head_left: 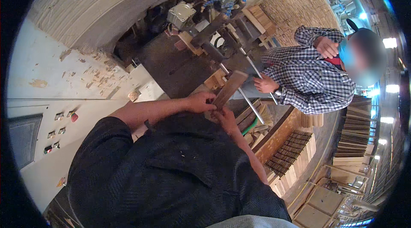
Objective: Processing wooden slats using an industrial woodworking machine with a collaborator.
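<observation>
A short flat brown wooden board slants up and away in front of my body. My left hand grips its near left edge, with the fingers closed on the wood. Just to the right and nearer, my right hand is closed around the board's lower end. The undersides of the fingers are partly hidden. Beyond the board, two bright metal rails run out from a machine with a blue coiled hose.
A pale control cabinet with knobs and a red button stands on the left. Across the rails a person in a checked shirt faces me, one hand near a rail. Stacked wooden strips lie at the right, with taller stacks behind.
</observation>
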`<state>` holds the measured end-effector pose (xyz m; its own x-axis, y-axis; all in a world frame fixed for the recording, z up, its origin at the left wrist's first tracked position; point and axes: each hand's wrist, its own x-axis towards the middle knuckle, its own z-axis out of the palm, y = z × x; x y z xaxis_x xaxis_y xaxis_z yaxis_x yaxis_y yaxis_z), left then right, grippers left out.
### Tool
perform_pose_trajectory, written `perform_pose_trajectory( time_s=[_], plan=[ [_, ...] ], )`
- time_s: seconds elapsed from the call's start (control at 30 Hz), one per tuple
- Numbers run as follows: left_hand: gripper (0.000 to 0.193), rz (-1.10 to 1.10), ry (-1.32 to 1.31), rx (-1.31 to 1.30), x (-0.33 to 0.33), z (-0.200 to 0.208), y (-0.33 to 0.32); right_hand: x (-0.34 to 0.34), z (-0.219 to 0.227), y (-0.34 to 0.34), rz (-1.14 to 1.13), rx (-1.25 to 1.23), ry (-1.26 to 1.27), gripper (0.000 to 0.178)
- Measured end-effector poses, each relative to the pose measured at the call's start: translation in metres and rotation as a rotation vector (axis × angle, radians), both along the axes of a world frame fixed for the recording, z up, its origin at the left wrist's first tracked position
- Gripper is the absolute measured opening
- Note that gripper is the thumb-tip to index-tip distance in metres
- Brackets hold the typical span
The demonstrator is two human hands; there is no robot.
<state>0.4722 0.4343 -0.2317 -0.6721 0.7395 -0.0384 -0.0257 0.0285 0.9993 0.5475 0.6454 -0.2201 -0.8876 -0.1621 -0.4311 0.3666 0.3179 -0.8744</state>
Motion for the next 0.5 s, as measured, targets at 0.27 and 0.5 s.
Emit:
perform_pose_trajectory(
  time_s=[0.27, 0.5],
  plan=[
    [0.024, 0.448, 0.298, -0.235, -0.01, -0.011, -0.01, 0.03, 0.163, 0.06, 0.257, -0.098, -0.254, 0.038],
    [0.029, 0.576, 0.107, -0.197, -0.007, -0.027, -0.018, 0.053, 0.195, 0.099, 0.386, -0.267, -0.205, 0.043]
  ],
)
